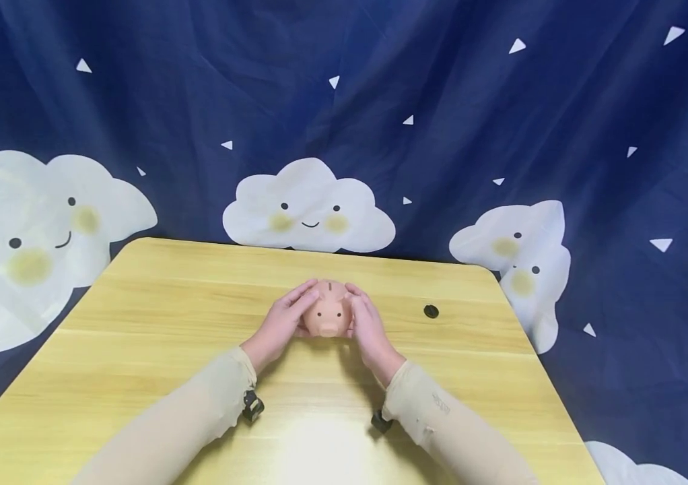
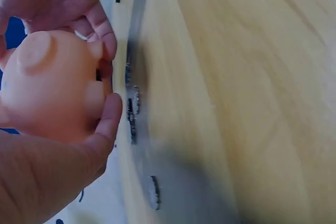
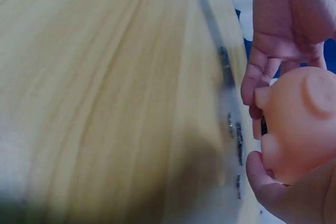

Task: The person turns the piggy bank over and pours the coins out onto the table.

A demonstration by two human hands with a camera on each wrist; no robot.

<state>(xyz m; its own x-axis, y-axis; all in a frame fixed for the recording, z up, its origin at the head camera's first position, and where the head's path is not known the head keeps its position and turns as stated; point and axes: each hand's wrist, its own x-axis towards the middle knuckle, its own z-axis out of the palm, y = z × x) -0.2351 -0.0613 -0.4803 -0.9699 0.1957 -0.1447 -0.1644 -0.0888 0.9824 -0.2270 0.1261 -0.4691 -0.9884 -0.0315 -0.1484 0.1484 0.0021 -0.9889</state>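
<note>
A pink piggy bank (image 1: 328, 310) is held between both hands, its snout toward me and the slot on top. In the left wrist view its stubby feet (image 2: 94, 99) show above the tabletop, with a dark spot on the underside between them. My left hand (image 1: 280, 322) grips its left side, fingers curled around it. My right hand (image 1: 369, 323) grips the opposite side the same way. Several coins (image 2: 154, 192) lie on the table beyond the bank, more coins (image 3: 240, 142) showing in the right wrist view; the bank and hands hide them from the head view.
A small round black plug (image 1: 431, 311) lies on the wooden table (image 1: 156, 303), right of the hands. Behind the table's far edge hangs a dark blue curtain (image 1: 295, 87) with clouds and white triangles. Dark wrist cameras (image 1: 252, 407) sit below both sleeves.
</note>
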